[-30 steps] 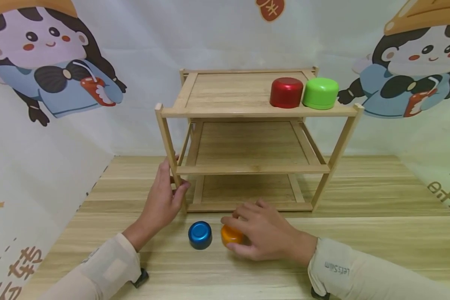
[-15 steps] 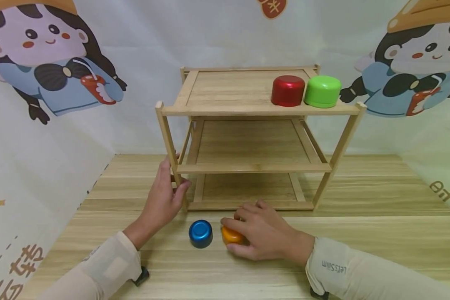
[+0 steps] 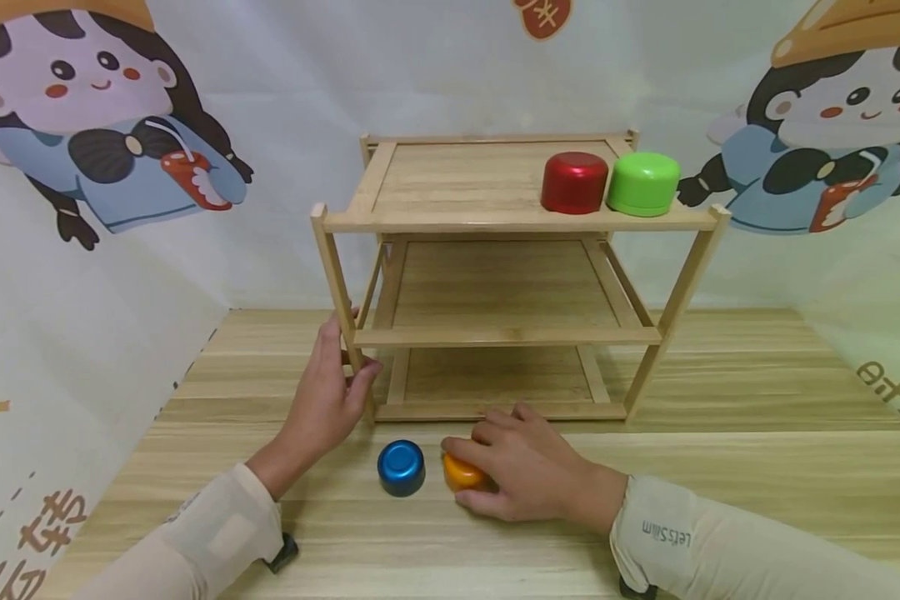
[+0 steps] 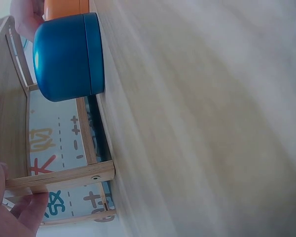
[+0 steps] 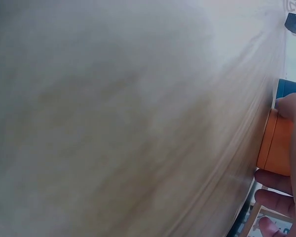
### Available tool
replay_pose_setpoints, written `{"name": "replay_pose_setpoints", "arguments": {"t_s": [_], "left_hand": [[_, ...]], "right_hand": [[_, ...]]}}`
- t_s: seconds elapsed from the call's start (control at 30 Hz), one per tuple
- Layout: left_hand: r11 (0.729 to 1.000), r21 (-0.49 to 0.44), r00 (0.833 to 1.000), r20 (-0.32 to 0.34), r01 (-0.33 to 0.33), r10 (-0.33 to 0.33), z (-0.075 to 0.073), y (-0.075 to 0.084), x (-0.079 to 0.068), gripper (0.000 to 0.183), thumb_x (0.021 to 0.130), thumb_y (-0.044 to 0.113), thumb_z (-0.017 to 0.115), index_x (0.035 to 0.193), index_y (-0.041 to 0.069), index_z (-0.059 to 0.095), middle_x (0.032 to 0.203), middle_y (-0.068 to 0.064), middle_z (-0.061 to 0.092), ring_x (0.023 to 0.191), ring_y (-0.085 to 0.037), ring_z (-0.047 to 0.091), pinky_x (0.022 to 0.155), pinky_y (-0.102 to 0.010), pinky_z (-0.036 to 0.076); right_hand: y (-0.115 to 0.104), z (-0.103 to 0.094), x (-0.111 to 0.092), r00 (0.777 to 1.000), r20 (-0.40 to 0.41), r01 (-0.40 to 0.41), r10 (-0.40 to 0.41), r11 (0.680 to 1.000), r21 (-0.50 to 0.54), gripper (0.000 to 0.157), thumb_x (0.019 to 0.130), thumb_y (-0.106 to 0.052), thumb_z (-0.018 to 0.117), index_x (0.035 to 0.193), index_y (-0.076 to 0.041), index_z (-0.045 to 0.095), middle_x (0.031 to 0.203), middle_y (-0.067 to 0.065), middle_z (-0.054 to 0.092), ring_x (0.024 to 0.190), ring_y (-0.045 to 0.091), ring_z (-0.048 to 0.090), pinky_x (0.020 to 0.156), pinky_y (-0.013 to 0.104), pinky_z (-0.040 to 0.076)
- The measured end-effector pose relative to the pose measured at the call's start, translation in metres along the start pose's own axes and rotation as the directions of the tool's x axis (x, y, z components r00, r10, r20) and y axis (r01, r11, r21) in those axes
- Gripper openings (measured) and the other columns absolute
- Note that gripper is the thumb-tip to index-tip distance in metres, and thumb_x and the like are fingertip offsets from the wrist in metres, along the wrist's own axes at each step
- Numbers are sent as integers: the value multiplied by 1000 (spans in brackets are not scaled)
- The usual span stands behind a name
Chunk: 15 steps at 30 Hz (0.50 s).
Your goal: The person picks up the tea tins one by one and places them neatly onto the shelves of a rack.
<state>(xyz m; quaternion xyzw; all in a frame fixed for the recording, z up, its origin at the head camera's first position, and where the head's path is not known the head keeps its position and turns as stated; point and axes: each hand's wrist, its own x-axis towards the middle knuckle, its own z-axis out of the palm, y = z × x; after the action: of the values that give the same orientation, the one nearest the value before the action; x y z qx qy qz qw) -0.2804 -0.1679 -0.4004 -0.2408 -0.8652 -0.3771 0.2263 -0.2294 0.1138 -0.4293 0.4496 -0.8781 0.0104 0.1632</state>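
My left hand (image 3: pixel 326 404) grips the front left post (image 3: pixel 336 279) of a three-tier wooden shelf rack, thumb in front and fingers behind. The left wrist view shows its fingers around the same post (image 4: pixel 71 177). My right hand (image 3: pixel 536 468) holds a small round orange tin (image 3: pixel 462 473) on the table, in front of the bottom tier. Thumb and index finger lie on either side of the tin, and the hand covers its right part. Just to the left stands a similar blue tin (image 3: pixel 401 468), between the two hands and touched by neither.
On the top tier (image 3: pixel 465 179) a red tin (image 3: pixel 574 183) and a light green tin (image 3: pixel 643 185) stand side by side at the front right. The rack stands on a wood-grain table (image 3: pixel 757 500). Behind it hangs a white backdrop (image 3: pixel 450 75) with cartoon figures.
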Motion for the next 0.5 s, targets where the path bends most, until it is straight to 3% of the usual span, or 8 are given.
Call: {"name": "replay_pose_setpoints", "arguments": {"t_s": [0.5], "left_hand": [[1000,-10,1000,-11,-11,11,2,-2,0,79,97,0,67,159,13,20,132,-21,46,98,-31,71,72,-37,66]], "right_hand": [[0,1,-4,999,-48,8,-10,1000,-29,49,94,-61,60,132,-29,62,98,-6,69,96,15,63,76,40,54]]}}
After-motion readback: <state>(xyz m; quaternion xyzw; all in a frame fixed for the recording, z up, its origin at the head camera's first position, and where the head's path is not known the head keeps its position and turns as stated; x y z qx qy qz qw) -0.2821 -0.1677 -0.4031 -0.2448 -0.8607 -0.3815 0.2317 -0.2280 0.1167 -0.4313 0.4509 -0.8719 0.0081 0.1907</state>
